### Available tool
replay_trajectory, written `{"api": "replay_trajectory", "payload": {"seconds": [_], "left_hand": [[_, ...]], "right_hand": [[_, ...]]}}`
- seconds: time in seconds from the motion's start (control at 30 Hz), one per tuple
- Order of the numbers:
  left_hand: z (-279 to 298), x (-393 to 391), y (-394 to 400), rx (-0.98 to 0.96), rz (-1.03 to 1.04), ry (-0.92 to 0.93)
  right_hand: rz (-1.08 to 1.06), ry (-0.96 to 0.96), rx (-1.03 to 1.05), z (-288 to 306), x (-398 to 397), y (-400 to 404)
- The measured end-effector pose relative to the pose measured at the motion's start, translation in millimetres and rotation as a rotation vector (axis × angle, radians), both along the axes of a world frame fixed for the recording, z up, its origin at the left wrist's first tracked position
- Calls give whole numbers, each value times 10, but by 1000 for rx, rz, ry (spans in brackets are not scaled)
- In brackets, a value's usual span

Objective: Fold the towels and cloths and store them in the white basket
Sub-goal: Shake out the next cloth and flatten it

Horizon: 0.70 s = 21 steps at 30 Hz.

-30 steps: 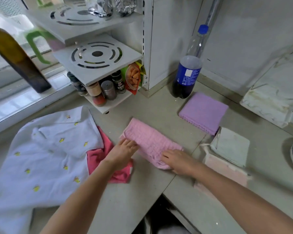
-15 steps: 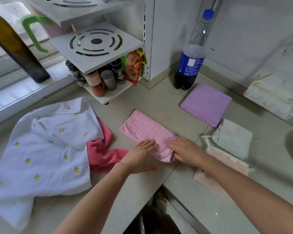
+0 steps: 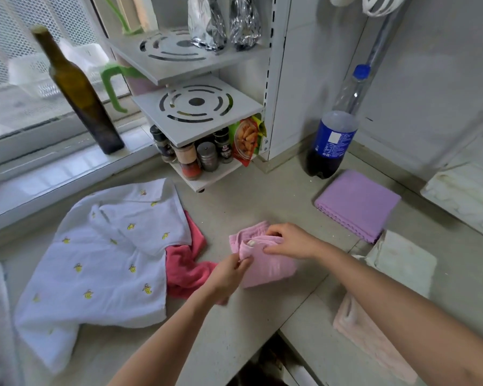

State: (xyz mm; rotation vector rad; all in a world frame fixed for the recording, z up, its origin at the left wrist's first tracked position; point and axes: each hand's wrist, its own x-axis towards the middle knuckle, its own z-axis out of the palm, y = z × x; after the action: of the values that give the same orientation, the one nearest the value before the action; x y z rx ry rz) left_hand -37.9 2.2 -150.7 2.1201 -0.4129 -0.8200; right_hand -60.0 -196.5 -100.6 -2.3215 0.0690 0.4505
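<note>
A small pink towel (image 3: 268, 267) lies folded into a compact bundle on the counter's middle. My left hand (image 3: 229, 274) pinches its left edge, and my right hand (image 3: 293, 240) grips its top fold with curled fingers. Left of it a crumpled red cloth (image 3: 184, 268) lies partly under a white cloth with yellow prints (image 3: 103, 254). A folded lilac towel (image 3: 357, 203), a folded pale green cloth (image 3: 402, 260) and a pale pink towel (image 3: 371, 338) sit to the right. The white basket (image 3: 469, 188) shows at the far right edge.
A spice rack (image 3: 198, 107) with jars stands behind the towel. A dark glass bottle (image 3: 78, 93) is on the window sill and a cola bottle (image 3: 332, 140) by the wall. The counter edge has a corner gap (image 3: 268, 366) in front of me.
The pink towel went from a long strip to a shorter, thicker bundle. Both hands moved from pressing it flat to holding its folds, and the camera view shifted upward.
</note>
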Motion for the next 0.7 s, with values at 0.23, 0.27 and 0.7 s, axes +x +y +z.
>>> {"api": "replay_trajectory", "payload": {"seconds": [0.23,0.27,0.7], "left_hand": [[-42,78,-168,-27,271,-60],[-41,85,-211,-53,324,-52],[-184,322,-502,38,596,-40]], "right_hand": [[-217,66,38,-230,234,-84],[-256,49,33,-263,263,-77],[-305,36,-147,-587,540,-36]]}}
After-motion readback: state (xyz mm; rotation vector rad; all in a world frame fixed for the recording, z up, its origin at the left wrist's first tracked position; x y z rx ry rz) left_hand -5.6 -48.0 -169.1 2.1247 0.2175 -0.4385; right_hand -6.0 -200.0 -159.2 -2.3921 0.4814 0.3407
